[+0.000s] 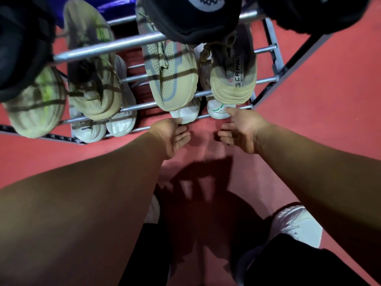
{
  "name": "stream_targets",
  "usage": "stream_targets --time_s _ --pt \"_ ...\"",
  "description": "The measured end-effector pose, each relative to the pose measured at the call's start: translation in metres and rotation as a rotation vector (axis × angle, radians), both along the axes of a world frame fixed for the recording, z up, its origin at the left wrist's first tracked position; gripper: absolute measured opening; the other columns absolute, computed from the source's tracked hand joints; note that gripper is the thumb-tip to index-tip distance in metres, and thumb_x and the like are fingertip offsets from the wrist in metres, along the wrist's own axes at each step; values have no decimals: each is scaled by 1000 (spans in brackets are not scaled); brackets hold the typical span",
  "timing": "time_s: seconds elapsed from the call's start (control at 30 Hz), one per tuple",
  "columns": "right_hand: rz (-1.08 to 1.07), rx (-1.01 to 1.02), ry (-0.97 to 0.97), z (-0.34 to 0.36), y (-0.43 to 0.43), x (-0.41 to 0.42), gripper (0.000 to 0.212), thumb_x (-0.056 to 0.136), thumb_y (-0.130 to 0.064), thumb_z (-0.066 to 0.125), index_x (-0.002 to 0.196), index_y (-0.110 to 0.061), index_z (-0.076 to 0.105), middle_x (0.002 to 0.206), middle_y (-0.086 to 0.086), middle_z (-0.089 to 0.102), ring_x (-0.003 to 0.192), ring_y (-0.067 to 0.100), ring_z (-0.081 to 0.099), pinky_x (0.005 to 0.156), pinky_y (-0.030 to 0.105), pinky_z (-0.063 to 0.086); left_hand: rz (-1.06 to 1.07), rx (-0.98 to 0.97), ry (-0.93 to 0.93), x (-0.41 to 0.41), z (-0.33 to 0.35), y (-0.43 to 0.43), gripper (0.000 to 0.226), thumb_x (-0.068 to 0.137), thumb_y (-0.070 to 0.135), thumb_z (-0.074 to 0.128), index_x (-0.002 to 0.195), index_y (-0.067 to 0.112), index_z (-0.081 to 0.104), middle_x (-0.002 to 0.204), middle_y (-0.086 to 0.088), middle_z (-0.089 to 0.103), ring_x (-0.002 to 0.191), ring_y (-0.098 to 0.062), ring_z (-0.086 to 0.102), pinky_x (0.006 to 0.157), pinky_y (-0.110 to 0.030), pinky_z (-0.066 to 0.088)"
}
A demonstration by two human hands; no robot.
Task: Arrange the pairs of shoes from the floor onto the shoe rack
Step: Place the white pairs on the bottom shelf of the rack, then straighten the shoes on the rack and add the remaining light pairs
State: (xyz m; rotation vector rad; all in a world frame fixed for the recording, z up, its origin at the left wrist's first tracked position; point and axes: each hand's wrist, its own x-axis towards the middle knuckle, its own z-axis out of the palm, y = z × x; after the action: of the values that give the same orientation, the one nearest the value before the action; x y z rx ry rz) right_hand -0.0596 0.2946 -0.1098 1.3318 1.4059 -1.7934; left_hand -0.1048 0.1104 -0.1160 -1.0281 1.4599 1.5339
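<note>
Head view: our left hand's fingers [183, 137] lie loosely bent and spread, holding nothing, and the thumb of the left hand [173, 137] touches the heel of a white shoe [186, 115]; our right hand [242, 130] is likewise slack, its fingers gently curled around nothing, the thumb tip resting against the heel of a second white shoe [217, 111] with a green mark. Both white shoes sit side by side on the lowest tier of the shoe rack [107, 48], heels toward us. On the tier above them rest two beige sneakers [171, 79], partly covering them. To the left sit two olive sneakers [92, 89] with another pale pair [120, 124] beneath, and black shoes [191, 21] occupy the top. The rack stands on a red floor [319, 100]
</note>
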Motion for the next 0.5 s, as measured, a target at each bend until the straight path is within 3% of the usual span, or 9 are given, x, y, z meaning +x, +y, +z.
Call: stream_targets --time_s 0.07,0.17,0.23,0.3,0.4,0.5 --pt "55 32 -9 14 4 3 47 104 -46 54 141 -18 48 120 10 63 92 26 68 68 34 58 -86 -24 -10 5 18 -8 14 103 25 54 106 16 64 93 0 58 81 -18 62 78 -34 59" --pt "133 77 -20 46 12 14 51 103 -47 55 146 -21 48 136 7 59 98 27 66 78 37 57 -197 -89 3 16 59 -21 17 102 25 54 87 20 62 83 0 54 74 -19 55 75 -35 54" --pt "177 131 -14 71 13 30 48 101 -46 59 140 -20 53 123 6 60 88 24 63 74 36 55 -234 -143 20 25 88 -33 9 101 25 55 97 20 62 95 -4 54 84 -25 54 71 -36 53" --pt "219 181 -16 95 13 49 48 97 -45 64 137 -18 58 113 9 62 83 24 61 81 38 54 -257 -200 34 35 116 -45 9 100 27 57 101 19 62 103 -7 53 88 -27 52 68 -36 51" --pt "294 229 -10 143 9 75 48 99 -45 63 137 -18 54 127 17 62 104 32 65 92 43 56 -303 -234 83 53 164 -57 11 98 27 62 102 17 65 103 -7 55 76 -25 49 65 -34 48" --pt "383 347 62 217 2 92 49 101 -44 61 136 -10 58 131 20 65 91 27 57 81 39 55 -359 -252 181 68 225 -68 18 95 30 66 107 17 64 101 -4 57 76 -22 48 59 -30 45"
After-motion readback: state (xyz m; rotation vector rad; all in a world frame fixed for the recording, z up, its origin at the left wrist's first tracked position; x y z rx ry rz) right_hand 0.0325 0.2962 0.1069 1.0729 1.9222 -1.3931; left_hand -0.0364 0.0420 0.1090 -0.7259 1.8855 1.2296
